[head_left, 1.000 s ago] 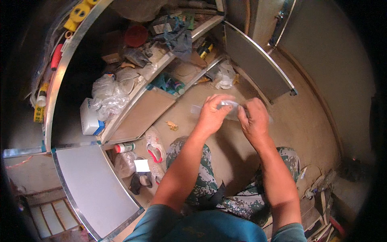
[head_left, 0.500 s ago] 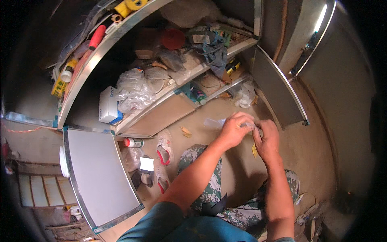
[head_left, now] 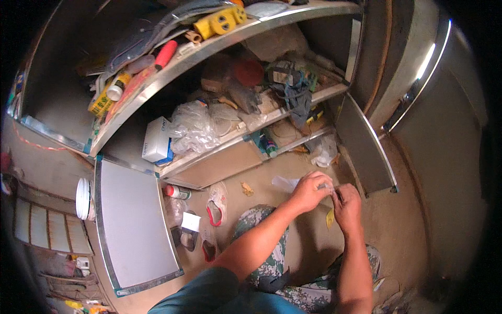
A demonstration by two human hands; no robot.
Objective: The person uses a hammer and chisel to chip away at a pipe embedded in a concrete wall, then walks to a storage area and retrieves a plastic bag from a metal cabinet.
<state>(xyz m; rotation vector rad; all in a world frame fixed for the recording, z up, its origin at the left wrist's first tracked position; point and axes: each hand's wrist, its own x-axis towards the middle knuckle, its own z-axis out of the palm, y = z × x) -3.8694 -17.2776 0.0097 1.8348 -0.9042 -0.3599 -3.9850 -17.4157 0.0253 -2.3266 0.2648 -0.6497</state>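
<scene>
My left hand is closed, its thumb and fingers pinched together around a small greyish bit too small to name. Right beside it, my right hand is also closed, fingertips meeting those of the left. A pale, see-through plastic piece shows just left of my left hand; whether it is held or lies on the floor I cannot tell. Below the fingertips appears a yellow scrap, either hanging or on the floor. Both hands are above the floor, in front of my camouflage-trousered knees.
A low cabinet stands ahead, its shelf crowded with plastic bags, a white-and-blue box and cloth. Doors stand out at left and right. Shoes, a red-capped bottle and a tan scrap lie on the floor.
My view has tilted up, so the cabinet and floor things sit lower in the picture and more of the upper shelf shows. Both hands stay together at their fingertips, still pinching.
</scene>
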